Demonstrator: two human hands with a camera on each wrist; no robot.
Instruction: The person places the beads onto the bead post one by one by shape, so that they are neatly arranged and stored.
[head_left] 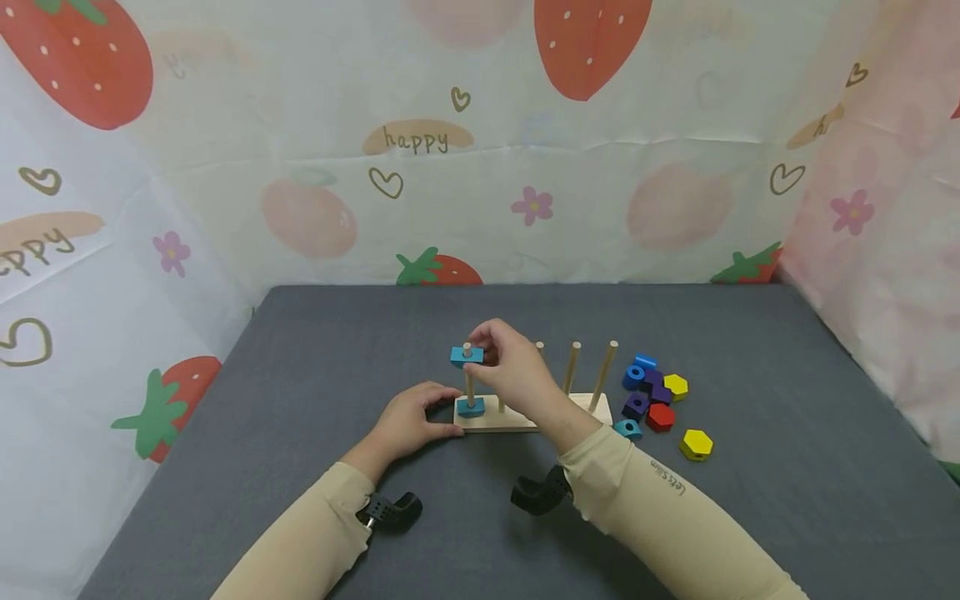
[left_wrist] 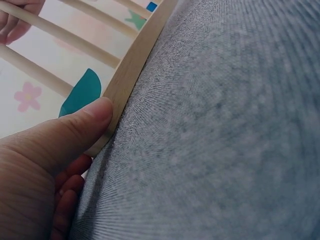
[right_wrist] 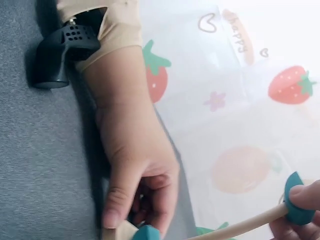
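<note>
My left hand (head_left: 408,419) grips the left end of a wooden peg board (head_left: 498,423), its thumb (left_wrist: 82,125) along the front edge. At the top of the leftmost peg (head_left: 470,385), my right hand (head_left: 517,367) pinches a teal block (head_left: 457,359); the peg's tip shows through the block's hole. Lower on that same peg, another teal block (head_left: 462,409) lies on the board, close to my left fingers. The right wrist view shows the pinched block (right_wrist: 296,212) between thumb and fingers. My right hand hides part of the middle pegs in the head view.
Right of the board lie several loose blocks: blue (head_left: 633,377), purple (head_left: 636,406), red (head_left: 660,418), yellow (head_left: 697,445) and teal (head_left: 627,429). Bare pegs (head_left: 602,375) rise from the board's right part. A strawberry-print cloth (head_left: 480,217) hangs behind the grey table (head_left: 337,333).
</note>
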